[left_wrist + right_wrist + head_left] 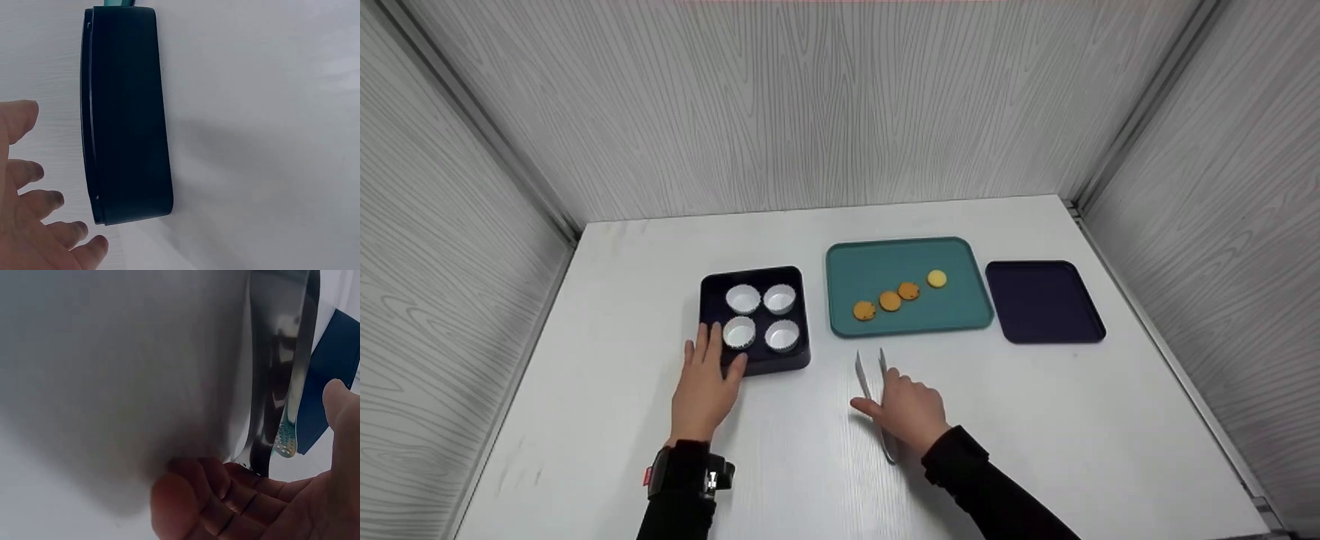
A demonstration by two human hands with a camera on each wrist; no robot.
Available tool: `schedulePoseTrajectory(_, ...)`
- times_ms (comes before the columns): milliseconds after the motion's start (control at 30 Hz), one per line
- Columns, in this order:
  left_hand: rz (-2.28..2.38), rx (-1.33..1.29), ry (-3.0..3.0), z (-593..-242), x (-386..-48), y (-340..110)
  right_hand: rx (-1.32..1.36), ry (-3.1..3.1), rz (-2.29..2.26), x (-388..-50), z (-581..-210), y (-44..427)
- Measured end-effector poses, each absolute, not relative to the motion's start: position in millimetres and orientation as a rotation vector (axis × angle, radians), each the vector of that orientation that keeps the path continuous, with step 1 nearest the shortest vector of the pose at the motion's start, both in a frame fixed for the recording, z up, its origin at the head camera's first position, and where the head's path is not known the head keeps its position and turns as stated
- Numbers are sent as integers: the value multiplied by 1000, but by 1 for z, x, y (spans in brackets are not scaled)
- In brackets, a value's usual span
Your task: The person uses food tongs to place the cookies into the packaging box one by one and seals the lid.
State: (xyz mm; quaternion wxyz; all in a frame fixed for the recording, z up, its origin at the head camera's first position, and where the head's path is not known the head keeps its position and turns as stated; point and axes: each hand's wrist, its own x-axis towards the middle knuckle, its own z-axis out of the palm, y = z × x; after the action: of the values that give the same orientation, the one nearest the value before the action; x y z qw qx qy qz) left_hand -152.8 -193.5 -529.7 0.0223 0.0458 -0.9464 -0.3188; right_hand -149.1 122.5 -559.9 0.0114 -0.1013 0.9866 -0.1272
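Note:
My left hand (705, 394) is spread at the near left corner of a dark square box (761, 367). Its fingers are loosely extended; the left wrist view shows a gap between the fingertips (98, 243) and the box wall (126, 112). Inside the box sit several white paper baking cups (743, 298). My right hand (913, 412) is at a pair of metal tongs (863, 373), which point away from me. In the right wrist view the tongs (273, 365) lie between the bent fingers and a thumb (337, 405) held away from the metal.
A teal tray (877, 259) behind the tongs carries several orange-brown round cookies (865, 310) and one yellow round piece (937, 278). To its right lies a dark square tray (1046, 300). Grey wood-grain panels (825, 105) enclose the white table (607, 315) at back and sides.

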Motion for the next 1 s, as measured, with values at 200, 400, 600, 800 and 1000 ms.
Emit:
schedulePoseTrajectory(200, -1107, 259, -2856, -535, -156, -196, -355, 3116, -373, -144, -565, 118)
schedulePoseTrajectory(400, -1143, 341, -2808, -541, -161, -200, -427, 3202, -300, -140, -569, 117)
schedulePoseTrajectory(600, -1182, 369, -2768, -547, -169, -205, -448, 3225, -315, -138, -571, 119)
schedulePoseTrajectory(800, -1232, 441, -2689, -552, -176, -207, -467, 3186, -399, -137, -572, 123)
schedulePoseTrajectory(1000, -1284, 513, -2640, -554, -184, -209, -482, 3161, -449, -135, -573, 127)
